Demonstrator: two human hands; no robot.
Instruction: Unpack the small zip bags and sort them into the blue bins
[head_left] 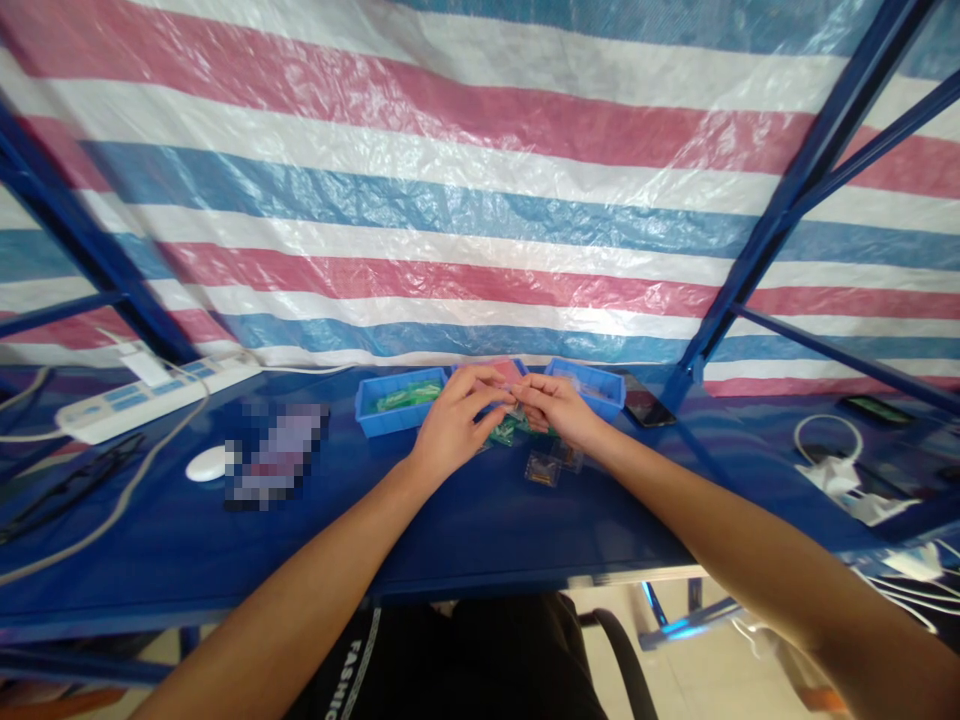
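My left hand [452, 425] and my right hand [561, 407] meet above the desk, fingertips almost touching. Both are closed in a pinch around something small between them, which I cannot make out. Beneath the fingers lie small green packets [504, 432], partly covered by my hands. A small clear bag [541, 470] with something brownish in it rests just in front of my right hand. To the left of my left hand is a blue bin [390, 424] holding green packets. Behind my hands shows a pink item [508, 369] in a mostly hidden bin. Another blue bin [611, 397] stands behind my right hand.
A dark phone [646, 400] lies right of the bins. On the left are a power strip [161, 395], a white rounded object [208, 463], a blurred-out object [279, 455], black glasses [71, 485] and cables. White chargers [832, 472] sit far right. Striped sheeting [480, 200] hangs behind the desk.
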